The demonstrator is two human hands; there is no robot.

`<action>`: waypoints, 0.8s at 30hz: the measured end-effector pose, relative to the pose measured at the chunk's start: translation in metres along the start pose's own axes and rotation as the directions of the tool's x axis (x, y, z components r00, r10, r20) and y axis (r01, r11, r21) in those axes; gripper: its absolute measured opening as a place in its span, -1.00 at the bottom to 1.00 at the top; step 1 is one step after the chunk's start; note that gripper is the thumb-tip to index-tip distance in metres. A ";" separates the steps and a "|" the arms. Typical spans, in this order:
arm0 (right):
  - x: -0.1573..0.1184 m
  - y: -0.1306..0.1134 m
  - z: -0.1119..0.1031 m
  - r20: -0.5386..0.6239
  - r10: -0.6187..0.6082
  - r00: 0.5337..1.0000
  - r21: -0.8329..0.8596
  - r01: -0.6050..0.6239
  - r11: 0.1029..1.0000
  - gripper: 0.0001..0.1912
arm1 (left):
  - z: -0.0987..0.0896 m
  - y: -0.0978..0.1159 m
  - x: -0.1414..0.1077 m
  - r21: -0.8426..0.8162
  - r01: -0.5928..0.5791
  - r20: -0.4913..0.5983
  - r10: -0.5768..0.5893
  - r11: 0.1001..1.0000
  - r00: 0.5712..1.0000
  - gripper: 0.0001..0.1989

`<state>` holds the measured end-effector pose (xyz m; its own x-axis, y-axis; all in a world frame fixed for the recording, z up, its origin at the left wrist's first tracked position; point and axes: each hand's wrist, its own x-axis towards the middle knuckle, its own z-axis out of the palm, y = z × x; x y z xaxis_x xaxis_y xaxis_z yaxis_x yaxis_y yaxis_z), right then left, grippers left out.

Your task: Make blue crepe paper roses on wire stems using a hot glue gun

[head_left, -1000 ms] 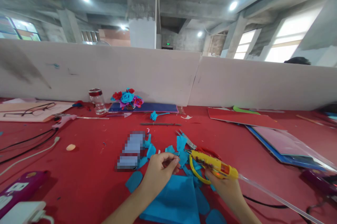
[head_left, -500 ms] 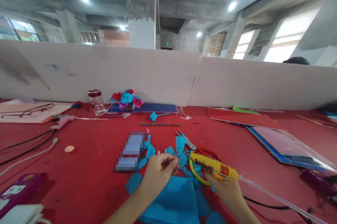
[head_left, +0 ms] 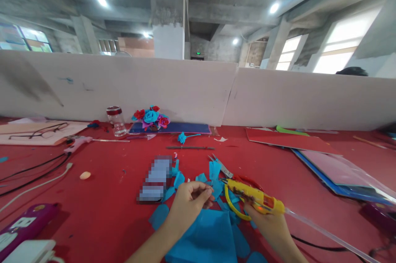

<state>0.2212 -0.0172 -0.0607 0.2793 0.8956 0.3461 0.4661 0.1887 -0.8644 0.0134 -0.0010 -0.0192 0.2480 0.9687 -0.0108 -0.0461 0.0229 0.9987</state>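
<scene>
My right hand (head_left: 262, 215) is wrapped round a yellow hot glue gun (head_left: 256, 197), its nozzle pointing left and a clear glue stick (head_left: 318, 226) trailing from its back. My left hand (head_left: 192, 199) is closed in a pinch just left of the nozzle; whatever lies between the fingertips is too small to make out. Beneath the hands is a stack of blue paper (head_left: 206, 238), with cut blue petals (head_left: 159, 215) scattered around. Scissors (head_left: 223, 166) with red and yellow handles lie partly hidden behind the glue gun.
A phone (head_left: 156, 178) lies left of the petals. Farther back are a single blue paper flower (head_left: 182, 137), a bunch of paper flowers (head_left: 151, 117) and a glass jar (head_left: 116, 122). A pink glue gun (head_left: 76, 143) and purple power strip (head_left: 27, 228) are leftward, coloured sheets (head_left: 337, 172) rightward.
The view has shifted slightly, so everything appears a little lower and to the right. Both hands keep nearly the same pose, the glue gun still in the right one.
</scene>
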 end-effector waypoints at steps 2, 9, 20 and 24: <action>-0.001 -0.005 0.000 -0.013 0.003 1.000 0.000 -0.003 1.000 -0.85 | 0.000 0.000 0.000 0.006 0.000 0.005 0.000 1.000 1.000 -0.72; -0.002 -0.011 0.001 -0.046 0.002 0.999 0.013 -0.002 1.000 -0.87 | 0.002 0.000 -0.001 0.013 -0.003 0.003 0.003 1.000 1.000 -0.72; -0.003 -0.012 0.002 -0.072 0.018 0.997 0.029 -0.016 0.999 -0.85 | 0.004 0.002 -0.002 0.019 -0.012 0.008 0.012 1.000 1.000 -0.74; -0.001 -0.011 0.002 -0.034 -0.020 0.999 0.038 0.021 0.999 -0.88 | 0.004 0.001 -0.001 0.033 -0.017 0.002 0.017 0.999 1.000 -0.73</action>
<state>0.2139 -0.0196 -0.0521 0.2988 0.8773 0.3756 0.4401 0.2226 -0.8699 0.0166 -0.0028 -0.0179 0.2489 0.9685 0.0067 -0.0184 -0.0022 0.9998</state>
